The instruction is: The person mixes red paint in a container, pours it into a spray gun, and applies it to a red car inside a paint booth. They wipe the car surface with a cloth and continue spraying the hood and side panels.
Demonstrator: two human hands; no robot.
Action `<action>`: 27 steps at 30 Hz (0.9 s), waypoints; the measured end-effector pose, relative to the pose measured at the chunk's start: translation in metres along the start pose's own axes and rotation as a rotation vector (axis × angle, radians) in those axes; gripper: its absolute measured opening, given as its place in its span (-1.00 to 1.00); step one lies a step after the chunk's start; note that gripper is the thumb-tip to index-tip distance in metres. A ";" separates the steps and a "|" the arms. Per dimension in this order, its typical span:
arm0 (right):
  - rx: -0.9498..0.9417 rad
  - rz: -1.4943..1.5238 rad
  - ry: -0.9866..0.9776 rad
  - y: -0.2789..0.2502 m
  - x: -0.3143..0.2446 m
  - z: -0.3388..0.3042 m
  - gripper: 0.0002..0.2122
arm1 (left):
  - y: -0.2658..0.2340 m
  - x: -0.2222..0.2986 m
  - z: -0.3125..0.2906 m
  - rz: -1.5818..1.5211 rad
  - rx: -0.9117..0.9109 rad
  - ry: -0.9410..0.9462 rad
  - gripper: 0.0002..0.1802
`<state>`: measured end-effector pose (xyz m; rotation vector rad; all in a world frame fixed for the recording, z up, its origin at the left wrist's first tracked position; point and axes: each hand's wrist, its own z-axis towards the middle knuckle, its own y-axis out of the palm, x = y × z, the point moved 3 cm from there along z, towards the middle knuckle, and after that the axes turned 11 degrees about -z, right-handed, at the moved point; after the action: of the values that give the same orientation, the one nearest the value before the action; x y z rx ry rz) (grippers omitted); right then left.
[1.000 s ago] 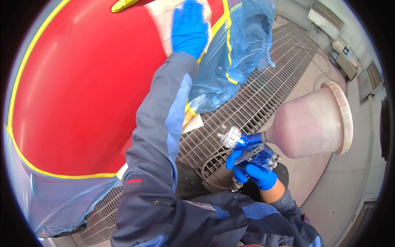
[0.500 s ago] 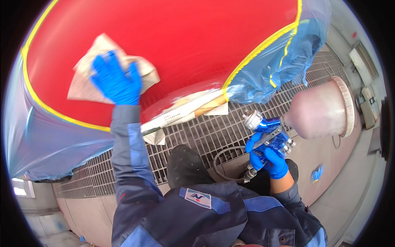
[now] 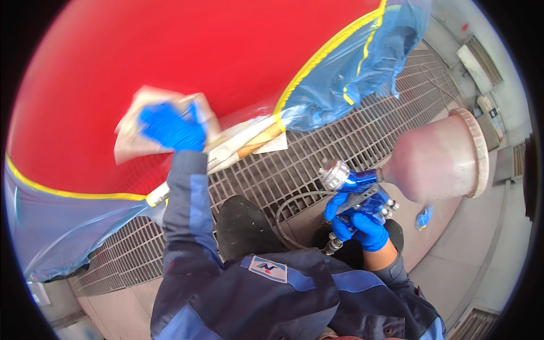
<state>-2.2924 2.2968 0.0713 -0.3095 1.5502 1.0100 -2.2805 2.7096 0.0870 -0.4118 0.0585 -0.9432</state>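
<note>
A pale wiping cloth lies against a glossy red painted panel, with my left hand in a blue glove pressing it there. Motion smears the fingers; the thumb stands apart from them, and the cloth bunches around the hand. On the right, my right hand, also gloved in blue, is closed round the handle of a blue spray gun. Its silver nozzle points left, away from the panel's lower edge. A large translucent, pinkish cup is fixed to the gun and tilts to the right.
Yellow tape borders the panel, with blue film beyond it. Masking paper runs along the lower edge. Below is a metal floor grate. A grey hose loops from the gun. A crumpled blue item lies on the floor.
My left hand has slid the cloth down and slightly right over the panel. The whole view has shifted, with the panel now further left. My right hand keeps its hold on the spray gun.
</note>
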 end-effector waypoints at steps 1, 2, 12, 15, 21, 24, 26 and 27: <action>-0.012 0.014 0.024 0.000 0.001 -0.001 -0.45 | 0.008 0.040 0.004 -0.067 -0.086 0.055 -0.35; 0.022 0.005 0.030 0.000 0.000 -0.002 -0.48 | 0.015 0.074 0.008 -0.163 -0.193 0.039 -0.35; -0.103 -0.016 0.054 0.013 -0.003 0.009 -0.45 | 0.043 0.185 -0.004 -1.238 -0.647 0.245 -0.69; -0.178 -0.028 0.086 0.019 0.006 0.017 -0.46 | 0.037 0.064 -0.017 -0.872 -0.718 -0.052 -0.55; -0.133 -0.027 0.153 0.023 0.010 0.018 -0.42 | -0.033 -0.150 -0.023 -0.003 0.282 0.024 -0.13; -0.111 -0.038 0.124 0.021 0.007 0.014 -0.44 | -0.030 -0.160 -0.033 -0.697 0.494 -0.407 -0.29; -0.119 -0.032 0.093 0.021 0.006 0.012 -0.45 | -0.010 -0.116 -0.035 -0.377 0.302 -0.416 -0.39; -0.131 -0.017 0.070 0.022 0.007 0.012 -0.45 | 0.004 -0.086 -0.036 -0.237 0.146 -0.374 -0.44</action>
<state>-2.3011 2.3211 0.0756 -0.4533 1.5440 1.0996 -2.3362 2.7683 0.0412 -0.4600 -0.4057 -1.0816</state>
